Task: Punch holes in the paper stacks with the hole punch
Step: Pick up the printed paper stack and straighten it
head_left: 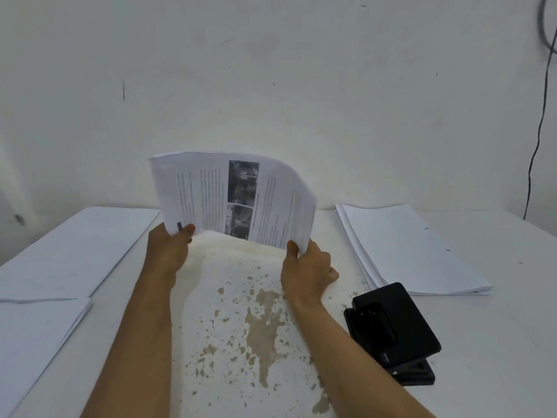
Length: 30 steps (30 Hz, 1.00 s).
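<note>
**A:** So both hands are busy. The left hand (168, 251) and right hand (307, 267) each pinch a bottom corner of a paper stack (235, 197), thumbs in front. It's held upright over the stained middle of the worktop (488, 342), top edge curling away.

**B:** Where's the hole punch (391, 333)?

**A:** Flat on the worktop at about 4 o'clock from the right hand, near that forearm. Its long axis runs from near right toward far left, and I can't tell which side the slot faces. The right hand is way closer, so I'd guess the stack swings down that way.

**B:** Other paper?

**A:** One pile (413, 251) at 2 o'clock behind the punch, more piles (60, 260) on the left.
</note>
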Available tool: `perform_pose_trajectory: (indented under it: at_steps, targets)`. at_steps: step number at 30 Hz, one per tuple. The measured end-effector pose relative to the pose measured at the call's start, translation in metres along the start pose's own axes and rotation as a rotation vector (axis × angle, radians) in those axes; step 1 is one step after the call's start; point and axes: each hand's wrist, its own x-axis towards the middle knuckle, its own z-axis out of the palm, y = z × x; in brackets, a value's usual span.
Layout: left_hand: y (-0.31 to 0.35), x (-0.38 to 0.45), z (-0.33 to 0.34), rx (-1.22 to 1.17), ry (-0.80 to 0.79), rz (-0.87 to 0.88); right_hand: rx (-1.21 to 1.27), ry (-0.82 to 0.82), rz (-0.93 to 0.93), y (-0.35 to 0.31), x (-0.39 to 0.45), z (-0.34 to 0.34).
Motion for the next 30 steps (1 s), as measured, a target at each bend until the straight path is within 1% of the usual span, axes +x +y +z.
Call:
perform_pose_trajectory:
  at_steps: [2,3,4,6,9,10,11,12,13,15,16,18,19,21,23,25,27,30]
  targets:
    - [-0.004,0.000,0.000,0.176,-0.035,-0.034,-0.205,-0.146,-0.007,0.004,-0.001,-0.002]
    - [-0.009,-0.001,0.000,0.210,-0.058,-0.077,-0.250,-0.188,-0.016,0.005,-0.001,-0.001]
    - [-0.013,-0.002,0.001,0.181,-0.061,-0.117,-0.239,-0.204,-0.020,0.005,-0.001,-0.002]
    - [-0.015,-0.002,0.002,0.020,0.024,-0.149,-0.127,-0.214,0.001,0.003,-0.001,-0.002]
    - [-0.007,0.002,0.000,-0.274,0.252,-0.177,0.139,-0.245,0.052,-0.001,-0.001,-0.003]
    - [-0.005,0.004,-0.001,-0.310,0.295,-0.203,0.268,-0.259,0.096,-0.003,-0.001,-0.003]
    - [-0.004,0.004,-0.003,-0.313,0.295,-0.238,0.402,-0.279,0.152,-0.007,-0.001,-0.003]
    - [-0.004,0.005,-0.003,-0.313,0.242,-0.265,0.521,-0.308,0.216,-0.011,-0.001,-0.002]
    - [-0.004,0.003,-0.002,-0.330,0.147,-0.292,0.607,-0.335,0.275,-0.014,-0.001,-0.002]
    - [0.000,-0.005,0.005,-0.408,-0.068,-0.330,0.702,-0.401,0.355,-0.018,-0.003,-0.003]
    - [0.003,-0.008,0.011,-0.422,-0.142,-0.324,0.728,-0.432,0.379,-0.020,-0.003,-0.002]
    - [0.008,-0.014,0.025,-0.358,-0.210,-0.269,0.752,-0.463,0.420,-0.022,-0.005,0.000]
    - [0.010,-0.017,0.033,-0.336,-0.213,-0.221,0.754,-0.477,0.427,-0.022,-0.007,0.001]
    - [0.015,-0.022,0.044,-0.364,-0.163,-0.141,0.736,-0.522,0.390,-0.023,-0.011,0.003]
    - [0.018,-0.023,0.047,-0.394,-0.090,-0.119,0.725,-0.573,0.318,-0.023,-0.015,0.006]
    - [0.020,-0.021,0.042,-0.401,-0.068,-0.121,0.753,-0.590,0.302,-0.023,-0.015,0.008]
    - [0.020,-0.016,0.032,-0.389,-0.059,-0.133,0.791,-0.568,0.332,-0.025,-0.014,0.009]
    - [0.015,-0.009,0.014,-0.344,-0.017,-0.155,0.779,-0.458,0.347,-0.027,-0.009,0.004]
